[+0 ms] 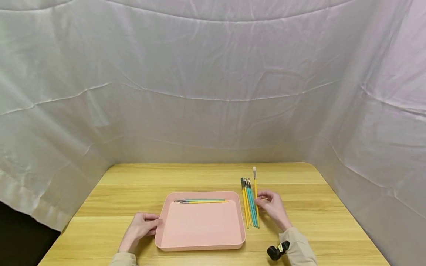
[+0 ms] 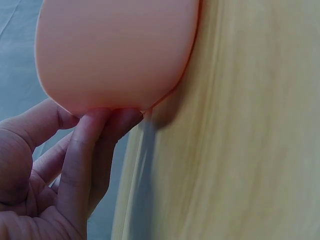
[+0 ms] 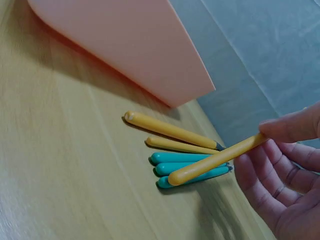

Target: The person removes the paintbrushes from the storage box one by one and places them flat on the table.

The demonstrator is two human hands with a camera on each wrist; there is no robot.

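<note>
A pink tray (image 1: 199,231) lies on the table, and my left hand (image 1: 141,227) grips its left side. Up close in the left wrist view, the fingers (image 2: 82,155) meet the tray's outer wall (image 2: 117,55) at the rim. My right hand (image 1: 271,207) pinches a yellow-handled paintbrush (image 1: 255,188) between thumb and fingers, its pale bristles pointing away. Its yellow handle (image 3: 217,160) slants over other brushes in the right wrist view. Those are yellow brushes (image 1: 244,203) and teal brushes (image 1: 252,207), side by side right of the tray. Inside the tray, a teal brush (image 1: 213,200) and a yellow brush (image 1: 209,202) lie along the far wall.
The wooden table (image 1: 316,221) carries everything, and a pale grey cloth (image 1: 213,122) hangs behind and at both sides. A black device (image 1: 277,251) is strapped at the right sleeve (image 1: 297,247).
</note>
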